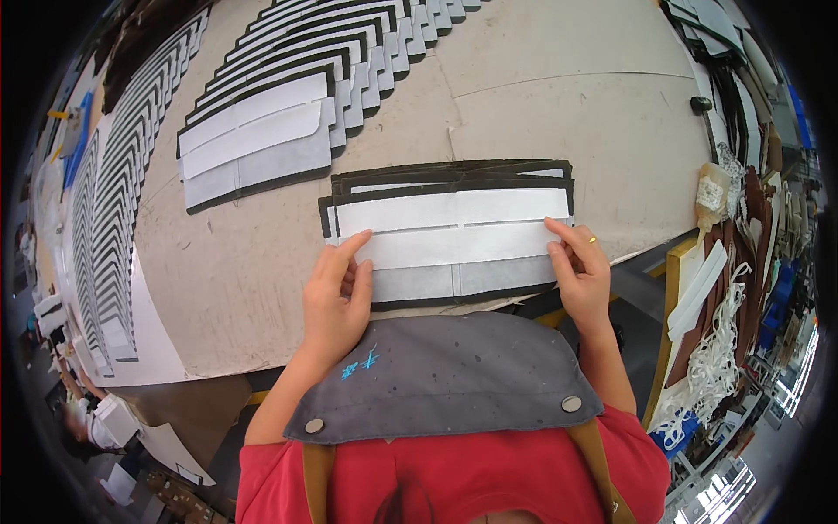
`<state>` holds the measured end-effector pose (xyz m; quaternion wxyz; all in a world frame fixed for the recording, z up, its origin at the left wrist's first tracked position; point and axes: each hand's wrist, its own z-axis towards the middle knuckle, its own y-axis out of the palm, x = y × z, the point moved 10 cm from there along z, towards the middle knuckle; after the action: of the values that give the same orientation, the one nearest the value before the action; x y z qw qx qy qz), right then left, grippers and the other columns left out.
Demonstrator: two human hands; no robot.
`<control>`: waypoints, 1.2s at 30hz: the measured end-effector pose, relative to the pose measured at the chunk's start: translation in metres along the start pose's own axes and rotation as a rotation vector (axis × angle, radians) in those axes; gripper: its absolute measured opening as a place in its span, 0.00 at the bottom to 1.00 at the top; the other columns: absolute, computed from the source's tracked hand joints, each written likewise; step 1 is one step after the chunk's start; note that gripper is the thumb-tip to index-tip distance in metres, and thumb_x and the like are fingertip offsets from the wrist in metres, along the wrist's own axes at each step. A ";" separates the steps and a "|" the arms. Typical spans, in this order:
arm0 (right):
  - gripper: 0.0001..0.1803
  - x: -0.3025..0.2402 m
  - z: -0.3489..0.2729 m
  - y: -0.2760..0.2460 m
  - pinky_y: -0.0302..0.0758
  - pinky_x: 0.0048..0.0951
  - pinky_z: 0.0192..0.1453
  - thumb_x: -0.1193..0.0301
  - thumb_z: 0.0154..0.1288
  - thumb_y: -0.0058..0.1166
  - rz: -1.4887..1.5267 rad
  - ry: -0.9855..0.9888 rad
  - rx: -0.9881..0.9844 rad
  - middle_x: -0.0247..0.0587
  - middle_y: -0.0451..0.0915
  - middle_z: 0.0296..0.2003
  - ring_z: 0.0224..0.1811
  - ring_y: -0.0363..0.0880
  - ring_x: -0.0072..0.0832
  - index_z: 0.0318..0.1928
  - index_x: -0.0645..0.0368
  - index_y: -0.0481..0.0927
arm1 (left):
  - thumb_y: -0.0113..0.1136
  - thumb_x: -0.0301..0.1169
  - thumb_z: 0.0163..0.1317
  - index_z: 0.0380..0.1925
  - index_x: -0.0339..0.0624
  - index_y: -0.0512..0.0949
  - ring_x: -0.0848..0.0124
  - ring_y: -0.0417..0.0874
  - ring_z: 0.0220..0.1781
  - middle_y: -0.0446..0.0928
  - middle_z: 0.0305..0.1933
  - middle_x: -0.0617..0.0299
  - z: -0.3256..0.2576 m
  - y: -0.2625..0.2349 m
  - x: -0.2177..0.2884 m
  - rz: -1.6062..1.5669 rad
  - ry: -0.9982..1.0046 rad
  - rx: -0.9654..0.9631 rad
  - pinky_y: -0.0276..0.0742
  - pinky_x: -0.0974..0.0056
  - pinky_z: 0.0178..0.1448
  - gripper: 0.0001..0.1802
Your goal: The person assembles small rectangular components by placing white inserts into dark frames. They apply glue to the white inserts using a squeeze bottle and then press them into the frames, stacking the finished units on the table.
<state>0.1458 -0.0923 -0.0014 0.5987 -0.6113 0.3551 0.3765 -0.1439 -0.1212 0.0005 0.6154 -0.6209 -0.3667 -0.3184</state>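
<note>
A flat rectangular panel (419, 246) with dark edging, white strips and a grey lower section lies across the top of a small stack of similar panels (515, 166). My left hand (336, 288) is at its left end, with the index fingertip on the white strip, the thumb by the edge and the other fingers curled. At the opposite end my right hand (580, 271), wearing a ring, has index finger and thumb at the panel's edge, its remaining fingers bent. Both hands hold the panel by its ends. What lies under its near edge is hidden.
Overlapping rows of similar panels (253, 140) run back over the beige table (524, 113). More rows (118, 201) line the far left. On the right are a bundle of white cord (716, 367), brown strips and a bottle (711, 192). The table's front edge passes beneath my wrists.
</note>
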 end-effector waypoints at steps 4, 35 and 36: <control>0.16 -0.001 0.002 0.001 0.60 0.16 0.26 0.82 0.58 0.52 -0.016 0.010 0.004 0.29 0.68 0.26 0.24 0.62 0.14 0.47 0.57 0.80 | 0.55 0.18 0.57 0.50 0.41 0.75 0.77 0.67 0.24 0.66 0.26 0.64 0.002 -0.001 0.004 0.036 0.018 0.000 0.67 0.74 0.28 0.19; 0.17 -0.004 0.005 0.004 0.56 0.16 0.25 0.82 0.58 0.49 -0.120 0.026 -0.044 0.28 0.63 0.25 0.23 0.58 0.13 0.48 0.59 0.80 | 0.55 0.20 0.59 0.51 0.41 0.74 0.77 0.66 0.23 0.65 0.27 0.65 0.004 0.001 -0.005 -0.028 -0.074 -0.055 0.66 0.73 0.28 0.19; 0.17 -0.004 0.005 0.002 0.57 0.16 0.25 0.82 0.58 0.49 -0.123 0.024 -0.040 0.28 0.63 0.25 0.23 0.58 0.13 0.48 0.59 0.80 | 0.55 0.20 0.59 0.52 0.41 0.73 0.78 0.65 0.23 0.65 0.27 0.65 0.004 0.002 -0.005 -0.023 -0.070 -0.061 0.66 0.73 0.28 0.19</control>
<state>0.1418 -0.0878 0.0006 0.6039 -0.6485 0.3163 0.3385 -0.1448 -0.1172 -0.0050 0.5790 -0.6459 -0.3854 -0.3146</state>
